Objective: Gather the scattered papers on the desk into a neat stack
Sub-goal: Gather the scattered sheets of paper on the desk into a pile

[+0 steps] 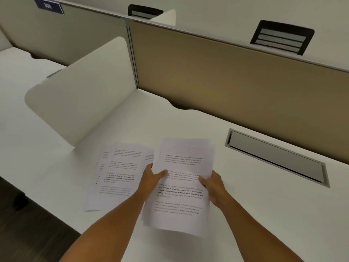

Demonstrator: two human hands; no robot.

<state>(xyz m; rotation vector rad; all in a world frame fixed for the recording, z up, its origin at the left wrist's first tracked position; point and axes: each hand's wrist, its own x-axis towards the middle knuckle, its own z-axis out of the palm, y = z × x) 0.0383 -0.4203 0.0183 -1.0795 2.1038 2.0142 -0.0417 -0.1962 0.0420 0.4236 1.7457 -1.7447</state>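
two hands, one bunch of paper

head view:

held up over the desk [264, 214]: a bunch [181, 186] of printed sheets, lifted off the top and tipped a bit. edges not lined up yet, some sheets peeking out at the top and at the bottom left.

left hand [152, 177] closed on the left edge of the bunch, thumb on top of the page, other fingers hidden behind. right hand [212, 183] closed on the right edge the same way, thumb on the front, fingers tucked under. both arms bare, reaching in from the bottom.

more papers [117, 176] lying flat on the desk just left of the bunch, fanned out and overlapping, not straight. partly covered by the left hand and by the held bunch. hard to count how many.

text on all the sheets in short blocks, one block in bold. too small to read well.

white side panel [79, 87] standing up on the left of the desk. tan back wall [226, 82] along the far side. grey cable hatch [275, 156] set into the desk on the right, lid down, well apart from the paper. blue sign [48, 5] with white numbers far up on the left. two black chair backs [281, 37] showing behind the wall. dark floor [28, 214] at the lower left.
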